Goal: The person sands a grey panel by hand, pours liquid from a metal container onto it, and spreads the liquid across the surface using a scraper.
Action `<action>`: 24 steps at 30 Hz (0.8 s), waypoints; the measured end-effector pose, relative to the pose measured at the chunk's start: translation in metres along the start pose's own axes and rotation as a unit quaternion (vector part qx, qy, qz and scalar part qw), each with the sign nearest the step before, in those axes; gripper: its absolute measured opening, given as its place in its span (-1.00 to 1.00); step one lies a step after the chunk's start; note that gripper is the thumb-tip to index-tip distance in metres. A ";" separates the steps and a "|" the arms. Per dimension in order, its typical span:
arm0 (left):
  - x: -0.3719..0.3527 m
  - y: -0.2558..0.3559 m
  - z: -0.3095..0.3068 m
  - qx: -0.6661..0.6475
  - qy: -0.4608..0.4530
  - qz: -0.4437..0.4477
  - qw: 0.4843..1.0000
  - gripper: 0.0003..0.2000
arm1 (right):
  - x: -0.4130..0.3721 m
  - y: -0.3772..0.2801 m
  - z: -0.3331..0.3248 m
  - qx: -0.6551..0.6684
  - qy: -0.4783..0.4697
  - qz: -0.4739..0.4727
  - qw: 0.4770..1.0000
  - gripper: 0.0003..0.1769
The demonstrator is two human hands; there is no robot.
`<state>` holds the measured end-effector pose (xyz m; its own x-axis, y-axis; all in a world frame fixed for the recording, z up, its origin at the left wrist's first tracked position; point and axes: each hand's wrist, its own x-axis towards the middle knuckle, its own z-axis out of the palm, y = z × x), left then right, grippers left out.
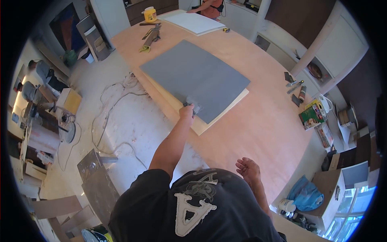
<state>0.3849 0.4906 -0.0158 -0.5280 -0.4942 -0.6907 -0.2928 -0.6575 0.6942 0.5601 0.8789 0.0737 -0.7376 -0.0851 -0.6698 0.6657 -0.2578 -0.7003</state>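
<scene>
Gray sheet: in the head view, lies flat on a pale board on the big table, its near corner toward the person; flat support probably keeps it from bending under the hand.
Left hand: closed around a small dark wad at the sheet's near left edge, arm stretched out, likely so the wad can bear down on the surface.
Wad: mostly covered by the fingers; cloth, pad or something else, I cannot tell. A lighter smudge shows beside it, its nature unclear.
Right hand: fingers loosely bent over the table's near side, gripping nothing that shows; perhaps kept back to leave the sheet free.
Pale board: juts out along the near edges; the rest is hidden, so one layer or several is uncertain.
White sheet: at the far end, near a co-worker cut off by the frame top.
Loose tools: by the right rim, seemingly parked off the sheet; too small to identify each.
</scene>
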 end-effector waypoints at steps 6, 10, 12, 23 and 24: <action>-0.018 -0.007 0.031 0.119 -0.110 0.064 0.985 -0.73 | 0.011 0.010 -0.014 -0.035 0.014 -0.015 0.999 -0.60; -0.091 -0.049 0.037 0.118 -0.178 0.069 0.975 -0.75 | 0.041 0.010 -0.037 -0.021 0.039 0.025 0.999 -0.40; -0.123 -0.085 0.028 0.140 -0.214 0.043 0.966 -0.73 | 0.050 0.003 -0.039 0.029 0.034 0.070 0.997 -0.32; -0.169 -0.165 -0.018 0.288 -0.415 -0.081 0.859 -0.72 | 0.081 0.032 -0.038 0.134 0.075 0.056 0.987 -0.56; -0.171 -0.163 -0.016 0.292 -0.423 -0.096 0.853 -0.70 | 0.082 0.035 -0.045 0.113 0.093 0.032 0.989 -0.57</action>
<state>0.5354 0.6732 -0.0142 -0.7391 0.3398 -0.5816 -0.6554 -0.1636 0.7374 0.5279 0.9059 -0.0162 -0.6467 0.0644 -0.7600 0.6529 -0.4684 -0.5953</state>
